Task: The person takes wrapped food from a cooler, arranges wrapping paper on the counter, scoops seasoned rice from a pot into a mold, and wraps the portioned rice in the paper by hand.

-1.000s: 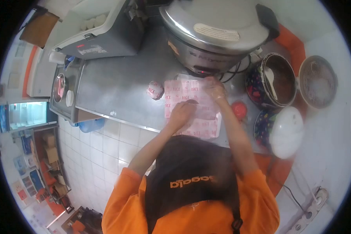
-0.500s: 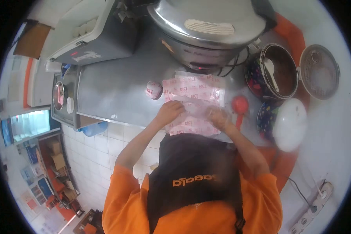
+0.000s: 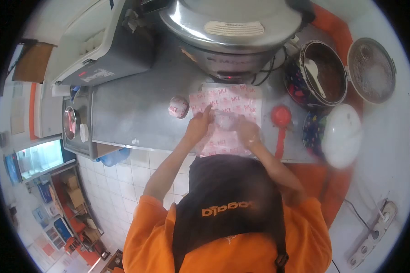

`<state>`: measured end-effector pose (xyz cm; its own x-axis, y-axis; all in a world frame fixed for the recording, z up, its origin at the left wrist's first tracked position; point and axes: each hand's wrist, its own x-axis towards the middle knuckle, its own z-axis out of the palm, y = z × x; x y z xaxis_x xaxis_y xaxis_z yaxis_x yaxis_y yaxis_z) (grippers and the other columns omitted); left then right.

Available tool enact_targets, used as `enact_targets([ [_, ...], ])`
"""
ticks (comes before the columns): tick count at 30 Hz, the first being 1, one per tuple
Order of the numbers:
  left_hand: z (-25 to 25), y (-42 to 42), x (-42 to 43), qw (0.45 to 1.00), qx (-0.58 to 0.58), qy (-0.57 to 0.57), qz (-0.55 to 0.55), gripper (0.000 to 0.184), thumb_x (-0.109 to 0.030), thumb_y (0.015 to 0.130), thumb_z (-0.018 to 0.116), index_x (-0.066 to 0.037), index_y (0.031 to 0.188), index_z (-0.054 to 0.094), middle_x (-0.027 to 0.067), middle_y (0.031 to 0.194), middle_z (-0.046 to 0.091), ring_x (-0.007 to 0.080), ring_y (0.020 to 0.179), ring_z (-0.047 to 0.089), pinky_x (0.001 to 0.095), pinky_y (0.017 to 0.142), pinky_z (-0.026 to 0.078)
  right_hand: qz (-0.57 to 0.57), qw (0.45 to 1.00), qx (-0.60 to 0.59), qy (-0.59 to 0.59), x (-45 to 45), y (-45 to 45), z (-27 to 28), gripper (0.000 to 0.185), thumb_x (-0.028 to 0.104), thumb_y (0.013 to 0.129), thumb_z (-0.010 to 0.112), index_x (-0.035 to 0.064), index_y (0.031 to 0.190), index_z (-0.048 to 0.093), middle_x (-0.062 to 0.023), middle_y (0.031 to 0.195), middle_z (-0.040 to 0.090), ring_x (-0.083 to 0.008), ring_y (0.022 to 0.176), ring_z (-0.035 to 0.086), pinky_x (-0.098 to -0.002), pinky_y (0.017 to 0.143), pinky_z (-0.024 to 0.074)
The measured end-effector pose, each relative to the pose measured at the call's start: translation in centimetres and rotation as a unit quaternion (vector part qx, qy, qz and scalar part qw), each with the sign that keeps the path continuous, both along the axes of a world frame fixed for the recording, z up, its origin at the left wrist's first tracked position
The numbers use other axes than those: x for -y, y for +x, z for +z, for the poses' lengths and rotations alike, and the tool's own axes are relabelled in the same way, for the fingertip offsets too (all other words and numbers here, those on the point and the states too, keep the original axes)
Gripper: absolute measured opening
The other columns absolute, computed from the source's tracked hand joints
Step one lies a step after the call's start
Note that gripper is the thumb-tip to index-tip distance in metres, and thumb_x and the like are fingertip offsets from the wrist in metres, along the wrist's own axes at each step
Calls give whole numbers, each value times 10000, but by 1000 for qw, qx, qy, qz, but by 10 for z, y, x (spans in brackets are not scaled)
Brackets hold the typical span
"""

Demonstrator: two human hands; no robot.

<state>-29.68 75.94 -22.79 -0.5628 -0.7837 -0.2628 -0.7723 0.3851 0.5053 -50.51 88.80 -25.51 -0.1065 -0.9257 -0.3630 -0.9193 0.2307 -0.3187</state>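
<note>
Between my two hands lies a pale, partly folded piece of wrapping paper [image 3: 225, 122], bunched over a stack of pink-printed paper sheets [image 3: 234, 96]. My left hand [image 3: 198, 124] grips its left end, with the index finger pointing away from me. My right hand [image 3: 248, 131] is closed on the right end, its fingers slightly blurred. What is inside the fold cannot be made out. Left of the sheets sits a round paper-wrapped bundle [image 3: 178, 107] with the same pink print. A red ladle-like scoop [image 3: 281, 116] rests to the right of my right hand.
A large steel rice cooker [image 3: 234, 43] stands behind the sheets on the metal counter [image 3: 132, 109]. To the right are an open pot [image 3: 330, 77] with a white spoon and another pot with a white lid [image 3: 343, 136]. A grey cooler box [image 3: 118, 63] stands back left.
The paper between my hands has been drawn into a more compact fold. My left index finger now stretches forward, and my right hand has shifted slightly left.
</note>
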Motion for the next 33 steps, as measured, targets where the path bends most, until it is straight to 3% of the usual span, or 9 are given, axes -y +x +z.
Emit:
enact_targets([
  [6, -16, -9, -22, 971, -79, -220, -42, 304, -21, 862, 678, -74, 1147, 769, 127, 923, 571, 347, 911, 560, 446, 806, 489, -66, 977, -37, -199, 8, 8, 10, 252, 100, 941, 533, 127, 1155, 663, -142, 1141, 666, -329, 1037, 682, -481, 780, 580],
  [12, -56, -5, -46, 969, -213, -81, 98, 320, -199, 1028, 570, 2, 1261, 657, 183, 1248, 623, 360, 1165, 575, 451, 938, 527, -133, 964, 151, -176, 0, 12, 13, 218, 129, 916, 623, 83, 1125, 663, -176, 964, 707, -345, 977, 693, -502, 749, 560],
  [13, -44, -6, -45, 918, -319, 137, 192, 344, -232, 1044, 555, 11, 1272, 643, 171, 1279, 622, 344, 1184, 580, 449, 944, 533, -158, 961, 175, -145, -5, 17, 31, 220, 130, 899, 651, 79, 1112, 675, -179, 929, 714, -346, 962, 696, -502, 750, 558],
  [15, 11, -10, -36, 632, -462, 527, 333, 401, -297, 1077, 526, 29, 1294, 614, 146, 1340, 619, 312, 1222, 590, 445, 954, 547, -119, 936, 155, -292, -16, 19, 39, 210, 102, 874, 669, 76, 1081, 694, -168, 867, 709, -390, 858, 685, -488, 733, 550],
  [17, 81, -21, -36, 737, -419, 475, 237, 419, -201, 1014, 641, 14, 1364, 558, 141, 1315, 621, 295, 1184, 626, 429, 994, 546, -68, 902, 179, -387, -15, 13, 63, 205, 87, 846, 705, 76, 1051, 709, -146, 814, 699, -402, 840, 678, -474, 758, 547],
  [19, 97, -24, -46, 737, -409, 494, 212, 471, -156, 972, 712, 1, 1381, 537, 139, 1296, 625, 279, 1151, 654, 416, 999, 559, -13, 868, 245, -432, -7, 3, 116, 211, 87, 814, 759, 78, 1022, 722, -113, 767, 684, -382, 907, 675, -459, 826, 548],
  [25, 101, -26, -78, 496, -508, 665, 234, 486, -134, 903, 764, -50, 1333, 554, 122, 1258, 634, 270, 1138, 668, 424, 976, 590, -120, 817, 512, -235, -5, -14, 164, 525, 154, 679, 906, 75, 1150, 687, -137, 1160, 668, -326, 1193, 602, -426, 1064, 458],
  [29, 114, -11, -82, 565, -500, 634, 169, 494, -81, 883, 743, -1, 1327, 542, 121, 1212, 658, 261, 1093, 684, 413, 931, 602, -32, 916, 357, -182, 0, -25, 159, 617, 233, 704, 911, 71, 1236, 644, -155, 1326, 600, -341, 1230, 598, -440, 1072, 461],
  [33, 68, 29, -65, 772, -363, 372, 366, 496, -137, 929, 734, 24, 1341, 509, 109, 1046, 686, 198, 981, 687, 368, 842, 592, -74, 943, 263, -189, -19, -32, 146, 659, 306, 751, 889, 48, 1289, 609, -179, 1327, 604, -375, 1233, 593, -463, 1064, 473],
])
